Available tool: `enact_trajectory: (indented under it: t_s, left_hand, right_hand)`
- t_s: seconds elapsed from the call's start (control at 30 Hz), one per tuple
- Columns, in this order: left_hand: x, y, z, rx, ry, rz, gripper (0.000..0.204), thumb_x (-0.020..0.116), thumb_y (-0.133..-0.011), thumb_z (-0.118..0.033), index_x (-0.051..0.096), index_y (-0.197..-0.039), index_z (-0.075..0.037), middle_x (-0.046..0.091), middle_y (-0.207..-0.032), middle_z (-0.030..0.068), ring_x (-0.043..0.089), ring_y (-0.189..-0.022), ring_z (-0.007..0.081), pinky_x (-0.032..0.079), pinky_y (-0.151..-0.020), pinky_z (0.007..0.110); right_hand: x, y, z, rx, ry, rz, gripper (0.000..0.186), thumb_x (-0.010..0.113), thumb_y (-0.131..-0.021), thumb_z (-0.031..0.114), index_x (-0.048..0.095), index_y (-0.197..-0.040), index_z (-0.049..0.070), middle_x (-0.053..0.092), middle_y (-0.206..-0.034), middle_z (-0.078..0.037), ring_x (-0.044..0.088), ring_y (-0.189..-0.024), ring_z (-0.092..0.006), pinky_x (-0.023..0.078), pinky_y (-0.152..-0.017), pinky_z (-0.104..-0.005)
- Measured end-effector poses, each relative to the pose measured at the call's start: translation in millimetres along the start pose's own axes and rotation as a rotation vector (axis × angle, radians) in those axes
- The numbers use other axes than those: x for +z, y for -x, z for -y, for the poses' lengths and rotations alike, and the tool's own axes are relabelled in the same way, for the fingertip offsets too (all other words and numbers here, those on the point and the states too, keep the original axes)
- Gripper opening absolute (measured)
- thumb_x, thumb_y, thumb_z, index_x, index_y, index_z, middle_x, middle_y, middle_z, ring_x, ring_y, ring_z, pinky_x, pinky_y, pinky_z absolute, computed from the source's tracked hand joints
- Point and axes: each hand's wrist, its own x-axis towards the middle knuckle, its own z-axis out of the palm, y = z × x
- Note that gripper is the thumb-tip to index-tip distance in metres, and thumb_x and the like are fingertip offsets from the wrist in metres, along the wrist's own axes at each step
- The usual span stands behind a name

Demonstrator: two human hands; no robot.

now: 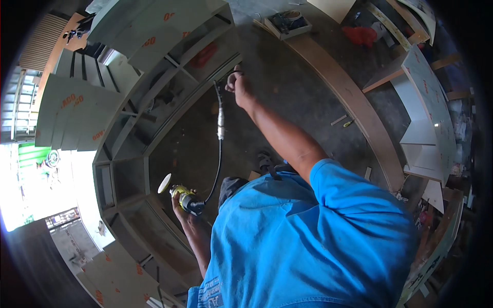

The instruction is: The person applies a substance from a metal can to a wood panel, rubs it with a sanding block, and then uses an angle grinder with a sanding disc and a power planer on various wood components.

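Note:
My left hand (179,206) is wrapped round a yellow-and-black angle grinder (189,199), held at the left of my body. A round pale disc (164,183) sits at the tool's far end. From its rear a black power cord (219,167) curves up to a pale, taped-looking cord joint (221,124). My right arm reaches far forward, and the right hand (239,88) is closed round the cord's upper stretch. Its fingers are partly hidden.
Long open-fronted cabinet frames (172,77) curve along the left, with pale panels (72,113) on them. A long wooden board (354,102) lies at right on the dark floor. Beyond it stands a white cabinet (418,133). A box of tools (287,24) is at the far end.

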Motion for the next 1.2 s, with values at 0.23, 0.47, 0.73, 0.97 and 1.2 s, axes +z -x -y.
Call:
enact_trajectory:
  t_s: [0.23, 0.47, 0.73, 0.97, 1.2]
  left_hand:
    - [68, -71, -44, -0.148, -0.137, -0.078, 0.038, 0.065, -0.087, -0.029, 0.057, -0.117, -0.006, 0.066, -0.089, 0.0211, 0.07, -0.073, 0.0346, 0.064, -0.062, 0.043]
    - [100, -190, -84, -0.295, -0.306, 0.06, 0.04, 0.064, -0.088, -0.03, 0.052, -0.117, -0.006, 0.066, -0.087, 0.0207, 0.07, -0.072, 0.034, 0.063, -0.063, 0.046]
    - [135, -321, -122, -0.452, -0.523, 0.095, 0.043, 0.061, -0.089, -0.03, 0.046, -0.121, -0.005, 0.067, -0.082, 0.0235, 0.07, -0.07, 0.0368, 0.063, -0.064, 0.046]
    - [191, -391, -73, -0.712, -0.689, 0.153, 0.037, 0.065, -0.087, -0.025, 0.048, -0.114, -0.005, 0.067, -0.081, 0.0213, 0.071, -0.069, 0.0365, 0.062, -0.063, 0.047]
    - [303, -388, 39, -0.749, -1.023, 0.35, 0.035, 0.074, -0.083, -0.023, 0.055, -0.107, -0.007, 0.063, -0.08, 0.0097, 0.067, -0.065, 0.0259, 0.06, -0.062, 0.042]
  right_hand:
    - [44, -69, -41, 0.076, -0.081, -0.006, 0.052, 0.034, -0.11, 0.041, 0.047, -0.068, 0.013, 0.046, -0.056, 0.0, 0.045, -0.05, -0.0158, 0.043, -0.057, -0.0327]
    - [2, -105, -71, 0.054, 0.121, -0.145, 0.054, 0.038, -0.108, 0.041, 0.051, -0.066, 0.011, 0.05, -0.056, -0.003, 0.046, -0.049, -0.015, 0.044, -0.058, -0.0323]
    - [-167, -1, -116, 0.186, 1.338, -0.37, 0.035, 0.063, -0.094, 0.035, 0.069, -0.09, 0.001, 0.067, -0.081, -0.009, 0.065, -0.076, -0.0222, 0.051, -0.071, -0.0377]
    - [-346, 237, -175, 0.052, 2.044, -0.449, 0.023, 0.073, -0.084, 0.023, 0.07, -0.084, 0.0, 0.069, -0.089, -0.018, 0.069, -0.082, -0.0277, 0.053, -0.069, -0.0391]
    - [-187, 190, -118, 0.415, 0.341, -1.027, 0.034, 0.067, -0.093, 0.032, 0.064, -0.11, 0.003, 0.07, -0.098, -0.016, 0.07, -0.087, -0.0273, 0.058, -0.071, -0.0366]
